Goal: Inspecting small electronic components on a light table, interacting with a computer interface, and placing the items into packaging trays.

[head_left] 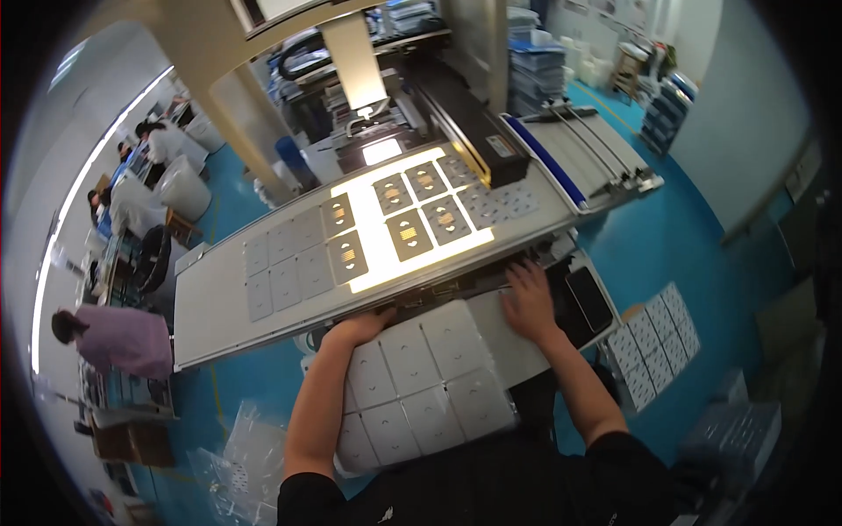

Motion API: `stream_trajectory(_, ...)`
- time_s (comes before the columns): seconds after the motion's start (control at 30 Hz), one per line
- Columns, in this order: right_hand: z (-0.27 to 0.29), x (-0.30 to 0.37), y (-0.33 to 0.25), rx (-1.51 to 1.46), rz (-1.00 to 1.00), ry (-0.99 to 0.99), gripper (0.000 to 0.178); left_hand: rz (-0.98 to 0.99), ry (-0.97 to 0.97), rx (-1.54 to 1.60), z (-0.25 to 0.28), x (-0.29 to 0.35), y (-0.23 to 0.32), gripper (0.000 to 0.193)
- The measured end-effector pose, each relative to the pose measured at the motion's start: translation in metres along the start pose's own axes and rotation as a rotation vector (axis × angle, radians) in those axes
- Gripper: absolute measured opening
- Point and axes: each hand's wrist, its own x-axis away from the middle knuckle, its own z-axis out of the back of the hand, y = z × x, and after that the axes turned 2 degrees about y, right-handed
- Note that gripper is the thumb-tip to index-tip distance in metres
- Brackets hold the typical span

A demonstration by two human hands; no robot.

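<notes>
My left hand (367,327) reaches to the front edge of the long machine bed (210,307), just past a stack of grey sheets (430,377). Its fingertips are hidden by the bed's edge, so I cannot tell what they touch. To the right, my right hand (530,300) lies with fingers apart near the same edge, over a pale shelf (504,337), holding nothing visible. The grey sheets, marked into rectangular panels with small arrow marks, lie close to my body. On the bed, several dark rectangular panels (409,233) are lit brightly from the machine.
A black phone (588,296) lies on the shelf right of my right hand. A black print carriage (474,123) spans the bed's far right. Patterned sheets (656,346) sit lower right. Clear plastic bags (246,456) lie at lower left. A person in purple (123,337) is at far left.
</notes>
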Motion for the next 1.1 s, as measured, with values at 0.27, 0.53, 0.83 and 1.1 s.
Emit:
stream_trajectory(0.27, -0.049, -0.046, -0.014, -0.044, 0.053, -0.224, 0.081, 0.070, 0.072, -0.048, 0.003, 0.001, 0.002, 0.087)
stream_trajectory(0.53, -0.060, -0.066, -0.014, -0.031, 0.075, -0.124, 0.074, 0.016, 0.081, -0.123, -0.002, -0.007, -0.006, 0.088)
stream_trajectory(0.83, -0.045, -0.067, -0.016, -0.130, 0.036, -0.150, 0.075, 0.034, 0.079, -0.100, 0.005, 0.003, 0.006, 0.085)
stream_trajectory(1.1, 0.017, 0.013, 0.007, -0.096, -0.046, -0.032, 0.058, -0.032, 0.056, -0.043, 0.004, 0.004, 0.008, 0.082)
